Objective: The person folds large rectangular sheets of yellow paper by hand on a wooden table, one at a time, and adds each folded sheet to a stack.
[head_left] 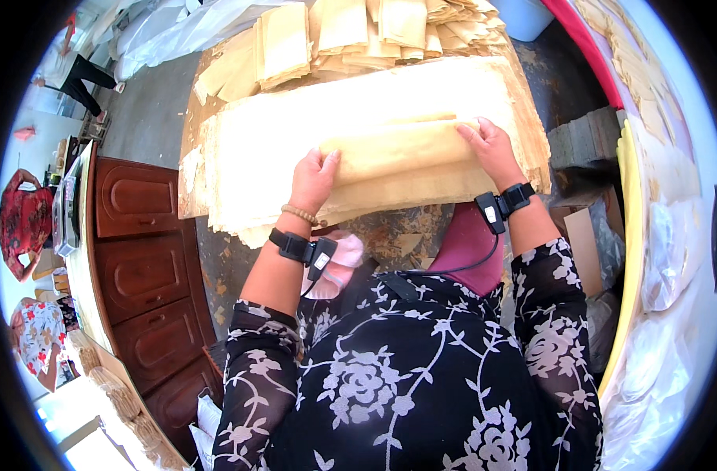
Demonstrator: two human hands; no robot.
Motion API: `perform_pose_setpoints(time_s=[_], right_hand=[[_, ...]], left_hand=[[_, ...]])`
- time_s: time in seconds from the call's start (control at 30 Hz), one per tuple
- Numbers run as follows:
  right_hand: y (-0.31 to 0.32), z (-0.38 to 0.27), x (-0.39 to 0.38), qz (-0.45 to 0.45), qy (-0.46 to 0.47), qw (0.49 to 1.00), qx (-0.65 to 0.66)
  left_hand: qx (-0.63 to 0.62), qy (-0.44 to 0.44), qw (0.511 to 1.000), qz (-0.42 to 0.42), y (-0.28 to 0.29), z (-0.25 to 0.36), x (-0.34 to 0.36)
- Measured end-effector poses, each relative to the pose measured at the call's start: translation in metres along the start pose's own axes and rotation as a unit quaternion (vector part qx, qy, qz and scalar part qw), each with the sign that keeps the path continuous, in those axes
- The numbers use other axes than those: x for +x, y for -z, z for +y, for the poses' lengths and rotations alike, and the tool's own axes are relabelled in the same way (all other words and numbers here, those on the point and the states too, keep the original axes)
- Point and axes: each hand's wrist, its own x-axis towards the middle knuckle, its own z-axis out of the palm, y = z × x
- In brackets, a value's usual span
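A stack of large, thin, pale-yellow sheets [256, 141] lies across the table in front of me. On top of it, a folded thin yellow sheet [398, 149] stretches between my two hands. My left hand [313, 179] pinches its left end, thumb on top. Its right end is gripped by my right hand [493, 149], with the thumb pressed on the upper corner. The fingers under the sheet are partly hidden. Bright light washes out much of the stack's surface.
Folded bundles of yellow sheets [343, 27] pile up at the table's far side. A brown wooden cabinet [143, 271] stands left. Grey blocks [586, 140] and plastic-wrapped goods [664, 255] are at right. Other people are at the far left, one in a red patterned top [25, 224].
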Motion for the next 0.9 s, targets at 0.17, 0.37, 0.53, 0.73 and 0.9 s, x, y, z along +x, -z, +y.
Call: perform_pose_setpoints(time_s=[0.17, 0.37, 0.53, 0.73, 0.9], right_hand=[[-0.01, 0.001, 0.014, 0.018, 0.022, 0.999, -0.042], [-0.017, 0.01, 0.021, 0.04, -0.038, 0.971, -0.234], [-0.023, -0.016, 0.02, -0.004, -0.068, 0.944, -0.324], [-0.037, -0.036, 0.01, 0.12, 0.012, 0.903, -0.413], [-0.069, -0.017, -0.022, -0.062, 0.291, 0.827, -0.477]], left_hand=[[0.114, 0.003, 0.992, 0.052, -0.005, 0.013, -0.003], [0.394, 0.081, 0.913, 0.069, -0.024, 0.063, -0.011], [0.425, -0.288, 0.853, 0.091, -0.048, 0.072, -0.017], [0.411, -0.318, 0.851, -0.072, -0.063, 0.067, -0.01], [0.421, -0.343, 0.834, -0.097, -0.062, 0.058, -0.001]])
